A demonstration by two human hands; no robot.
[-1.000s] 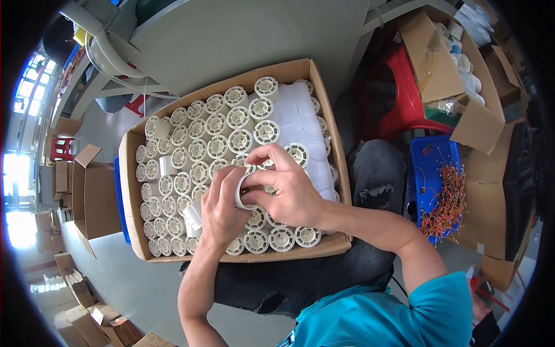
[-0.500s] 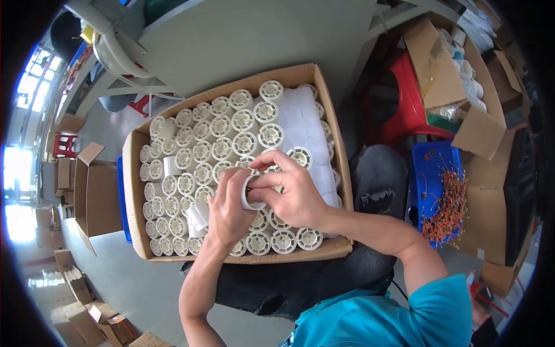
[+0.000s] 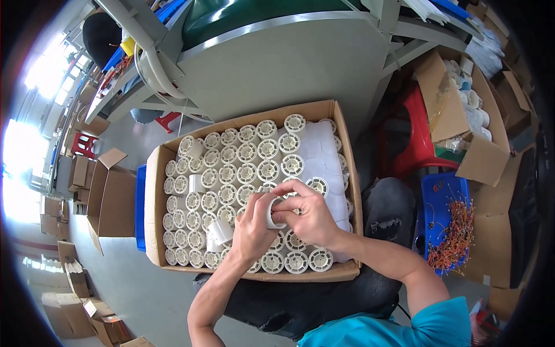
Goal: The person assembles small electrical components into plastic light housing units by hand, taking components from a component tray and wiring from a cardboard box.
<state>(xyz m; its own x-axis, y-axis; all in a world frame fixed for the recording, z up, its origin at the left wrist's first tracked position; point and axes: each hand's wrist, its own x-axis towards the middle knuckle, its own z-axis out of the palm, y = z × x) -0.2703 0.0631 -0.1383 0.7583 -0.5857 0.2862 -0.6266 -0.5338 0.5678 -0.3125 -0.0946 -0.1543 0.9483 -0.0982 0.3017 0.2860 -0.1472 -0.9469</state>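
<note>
Box [image 3: 153, 214]: tight rows of upright white cups [image 3: 210, 201], slotted discs showing. One cup [image 3: 196, 183] lies on its side approx. 10 o'clock of the held pc; a tilted cup [image 3: 222, 231] is nearer, btwn 8 & 9, just beside the L hand [image 3: 254, 225], so that elbow prob. wants care.

L fingers curl round the outside of the held cup [image 3: 270, 214], gripping it above the rows, approx. 4 o'clock of box ctr, mouth toward the R hand [image 3: 315, 218]. Best guess: firm but light hold, no squeezing the wall out of round, mouth square to the R fingers. R thumb + fingers reach into the mouth; can't tell if they pinch anything, inside is hidden. Prob. best to work by feel, small pushes, no forcing.

White sheet [image 3: 318, 159] at 1 o'clock; blue tray [image 3: 429, 194] w/ orange wires [image 3: 451, 246] approx. 3. Avoid snagging those, I'd say.
</note>
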